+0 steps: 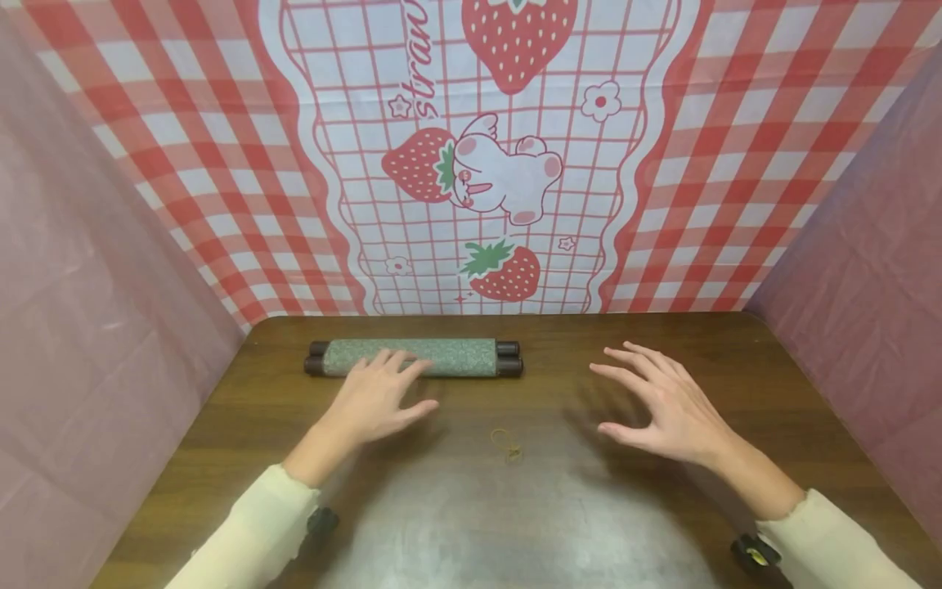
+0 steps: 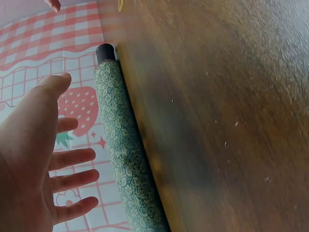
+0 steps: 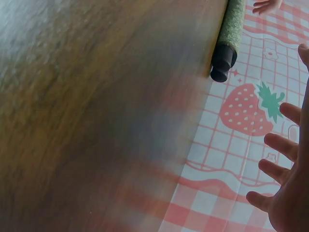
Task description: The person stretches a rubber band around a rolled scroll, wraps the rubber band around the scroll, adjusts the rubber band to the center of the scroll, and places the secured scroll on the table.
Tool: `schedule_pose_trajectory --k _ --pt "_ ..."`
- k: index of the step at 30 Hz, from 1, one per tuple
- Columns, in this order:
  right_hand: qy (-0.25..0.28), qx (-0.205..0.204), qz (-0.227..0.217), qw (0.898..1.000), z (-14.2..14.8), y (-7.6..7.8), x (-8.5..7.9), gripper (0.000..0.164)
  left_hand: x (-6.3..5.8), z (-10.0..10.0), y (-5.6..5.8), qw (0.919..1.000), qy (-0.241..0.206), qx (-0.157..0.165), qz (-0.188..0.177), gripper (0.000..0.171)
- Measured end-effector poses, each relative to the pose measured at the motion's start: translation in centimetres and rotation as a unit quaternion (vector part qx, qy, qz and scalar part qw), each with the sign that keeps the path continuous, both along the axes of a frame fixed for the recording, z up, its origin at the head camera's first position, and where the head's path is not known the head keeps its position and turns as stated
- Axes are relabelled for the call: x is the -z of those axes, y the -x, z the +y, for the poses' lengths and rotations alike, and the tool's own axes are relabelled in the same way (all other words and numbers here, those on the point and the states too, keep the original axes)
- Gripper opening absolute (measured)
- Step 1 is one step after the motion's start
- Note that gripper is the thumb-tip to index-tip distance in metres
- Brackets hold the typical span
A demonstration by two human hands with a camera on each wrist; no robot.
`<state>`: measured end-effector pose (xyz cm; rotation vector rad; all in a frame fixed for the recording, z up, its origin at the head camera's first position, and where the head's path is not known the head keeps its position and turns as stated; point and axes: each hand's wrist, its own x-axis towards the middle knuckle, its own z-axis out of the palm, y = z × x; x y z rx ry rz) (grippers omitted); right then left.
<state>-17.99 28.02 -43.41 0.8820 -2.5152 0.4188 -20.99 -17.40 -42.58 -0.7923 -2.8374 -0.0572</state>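
Observation:
A rolled-up scroll with green patterned backing and dark roller ends lies crosswise near the table's far edge, left of the middle. My left hand hovers just in front of it with fingers spread, holding nothing. In the left wrist view the green scroll runs beside that hand, apart from it. On the right, my right hand is held over the table, fingers spread, with nothing in it. Between the hands lies a thin yellowish loop of cord or band. The scroll's dark ends show in the right wrist view.
The brown wooden table ends at a hanging cloth printed with strawberries and red checks. Pinkish cloth walls stand at the left and right sides.

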Motion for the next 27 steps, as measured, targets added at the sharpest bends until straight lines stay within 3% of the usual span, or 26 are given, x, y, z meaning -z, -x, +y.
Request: schedule_pose_trajectory --k 27 --pt "0.012 -0.016 -0.002 1.0 -1.2 -0.3 -0.3 0.081 0.0 1.7 0.0 0.9999 -0.013 0.008 -0.005 0.058"
